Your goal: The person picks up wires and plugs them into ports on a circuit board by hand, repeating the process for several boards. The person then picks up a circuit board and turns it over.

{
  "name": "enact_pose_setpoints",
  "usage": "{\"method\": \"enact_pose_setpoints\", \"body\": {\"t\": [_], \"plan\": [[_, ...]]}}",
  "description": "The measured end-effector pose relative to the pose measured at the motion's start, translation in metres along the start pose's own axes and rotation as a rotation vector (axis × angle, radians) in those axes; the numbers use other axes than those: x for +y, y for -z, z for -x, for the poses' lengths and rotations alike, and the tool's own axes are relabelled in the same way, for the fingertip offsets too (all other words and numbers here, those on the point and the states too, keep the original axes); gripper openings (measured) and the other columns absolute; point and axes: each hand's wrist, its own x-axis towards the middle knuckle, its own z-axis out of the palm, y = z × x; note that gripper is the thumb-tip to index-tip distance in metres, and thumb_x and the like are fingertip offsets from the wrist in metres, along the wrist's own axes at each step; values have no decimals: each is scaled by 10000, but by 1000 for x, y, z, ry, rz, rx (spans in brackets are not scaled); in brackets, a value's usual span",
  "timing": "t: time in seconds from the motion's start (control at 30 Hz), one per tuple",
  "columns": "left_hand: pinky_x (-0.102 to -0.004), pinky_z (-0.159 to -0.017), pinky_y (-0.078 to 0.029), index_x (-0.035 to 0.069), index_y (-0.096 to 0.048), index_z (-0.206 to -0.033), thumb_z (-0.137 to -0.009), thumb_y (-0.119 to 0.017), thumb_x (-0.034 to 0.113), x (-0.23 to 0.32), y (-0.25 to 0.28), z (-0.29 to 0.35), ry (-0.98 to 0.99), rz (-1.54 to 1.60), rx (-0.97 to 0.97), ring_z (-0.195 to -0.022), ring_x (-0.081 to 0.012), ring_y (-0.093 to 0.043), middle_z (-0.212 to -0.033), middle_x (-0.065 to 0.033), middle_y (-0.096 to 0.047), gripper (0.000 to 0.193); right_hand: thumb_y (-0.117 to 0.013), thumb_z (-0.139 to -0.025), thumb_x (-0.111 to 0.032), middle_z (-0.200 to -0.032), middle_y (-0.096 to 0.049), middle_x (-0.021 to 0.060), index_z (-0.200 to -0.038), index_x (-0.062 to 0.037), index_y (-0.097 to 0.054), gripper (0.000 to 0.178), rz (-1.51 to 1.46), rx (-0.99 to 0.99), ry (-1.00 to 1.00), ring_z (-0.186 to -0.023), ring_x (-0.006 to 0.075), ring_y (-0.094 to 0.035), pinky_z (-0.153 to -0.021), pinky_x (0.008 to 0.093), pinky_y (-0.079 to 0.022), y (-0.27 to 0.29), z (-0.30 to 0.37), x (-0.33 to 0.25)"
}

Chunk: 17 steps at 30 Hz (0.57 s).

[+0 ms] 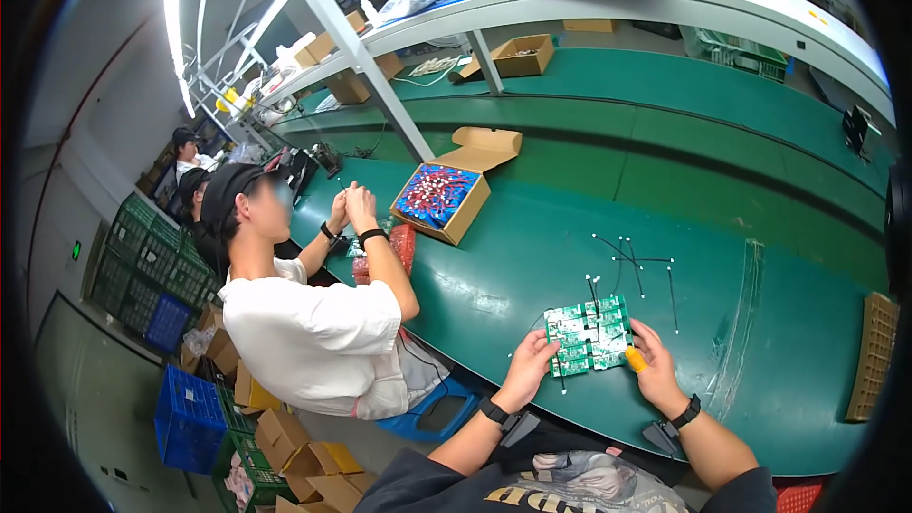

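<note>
A long green table (570, 256) with a smooth, flat top runs through a work room, with white shelves above it. Near the front edge lies a green board (589, 334), a flat square panel made of small pieces with tiny parts on them. The left hand (528, 364) grips its left edge with its fingers closed on it. The right hand (654, 363) holds the right edge, and one fingertip wears a yellow cap. Thin black wires (632, 261) with white tips lie just behind the board. An open cardboard box (445, 195) full of small red and blue bits sits farther back. A person (313, 323) in a white shirt works beside it. What that person's hands hold is too small to see.
</note>
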Motion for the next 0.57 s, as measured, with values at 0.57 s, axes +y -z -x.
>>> {"method": "enact_pose_setpoints", "body": {"t": [0.57], "plan": [[-374,-864,-554,86,-620,-1498,-1054,-674,224,41,19,-78,-496,-1343,-59,-920,-273,-722,-1101,-95,-780,468,-698,-1056,-220,-1696,-383,161,-1643,-34,-367,699,-174,23,-132,-1457,327,-531,-1183,425,-468,13,-7,-4]]}}
